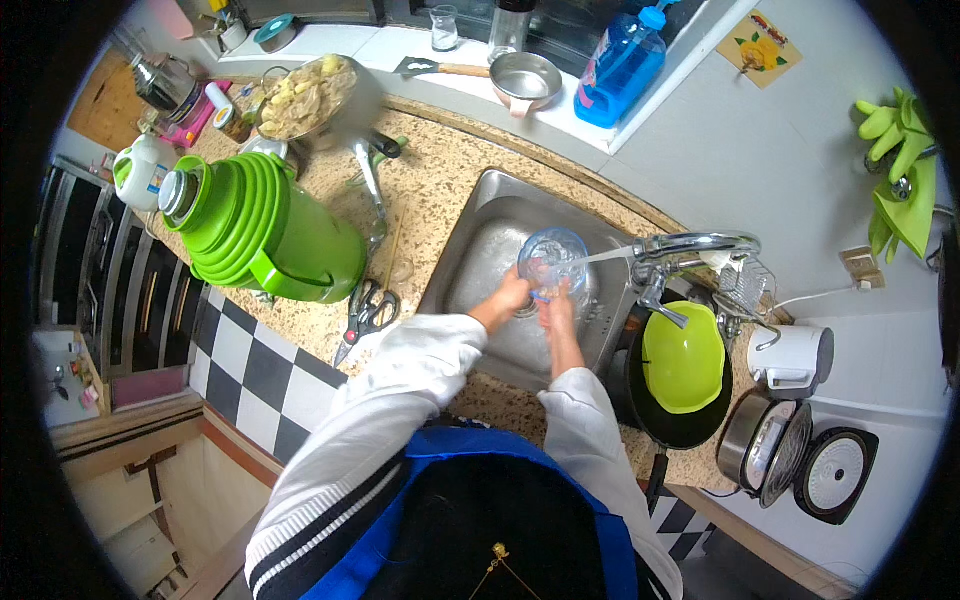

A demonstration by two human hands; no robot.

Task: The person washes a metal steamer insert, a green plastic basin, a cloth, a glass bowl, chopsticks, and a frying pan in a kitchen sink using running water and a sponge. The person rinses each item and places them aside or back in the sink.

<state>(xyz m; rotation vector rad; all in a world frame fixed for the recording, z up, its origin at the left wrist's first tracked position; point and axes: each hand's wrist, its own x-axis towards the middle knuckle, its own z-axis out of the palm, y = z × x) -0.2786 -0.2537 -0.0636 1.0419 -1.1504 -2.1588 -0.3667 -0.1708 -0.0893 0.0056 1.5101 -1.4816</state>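
Over the stainless steel sink, a clear bluish bowl is tilted under the tap. A stream of water runs from the spout into it. My left hand grips the bowl's left side. At the edge nearest me, my right hand is on the bowl too, its fingertips partly hidden by the wet, see-through wall. Whether anything lies inside the bowl is hard to tell through the water.
Left on the counter are a green thermos jug, black-handled scissors and a steel pan of food. Right of the sink, a lime-green basin sits in a black wok. A blue soap bottle stands on the sill.
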